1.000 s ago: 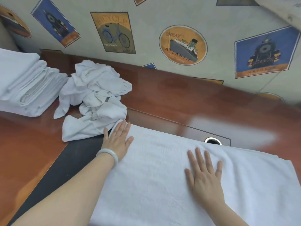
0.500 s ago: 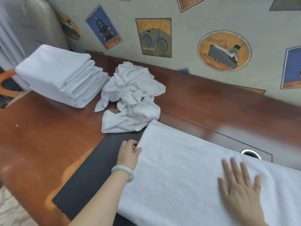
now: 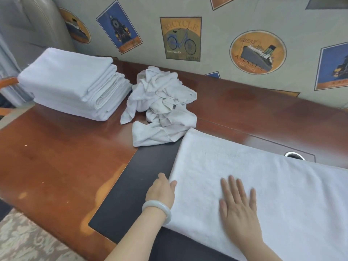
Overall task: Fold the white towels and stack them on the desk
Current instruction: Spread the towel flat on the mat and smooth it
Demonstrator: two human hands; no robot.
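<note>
A white towel point(image 3: 263, 185) lies spread flat on the desk point(image 3: 56, 157), running off to the right. My left hand point(image 3: 162, 193) is at its left edge, fingers tucked under the edge and thumb on top, pinching it. To the right of that, my right hand point(image 3: 237, 202) presses flat on the towel with its fingers spread. A crumpled pile of white towels point(image 3: 162, 108) sits just beyond the flat towel's far left corner. A neat stack of folded white towels point(image 3: 71, 85) stands at the desk's far left.
A black inlay pad point(image 3: 141, 176) lies under the towel's left end. A round cable hole point(image 3: 294, 155) sits at the towel's far edge. The wall with posters point(image 3: 180, 38) runs right behind the desk. A chair point(image 3: 7, 81) and patterned carpet point(image 3: 22, 240) are at the left.
My left hand went from lying flat on the towel's far left corner to pinching its left edge nearer me. My right hand slid left along the towel. The view swung left.
</note>
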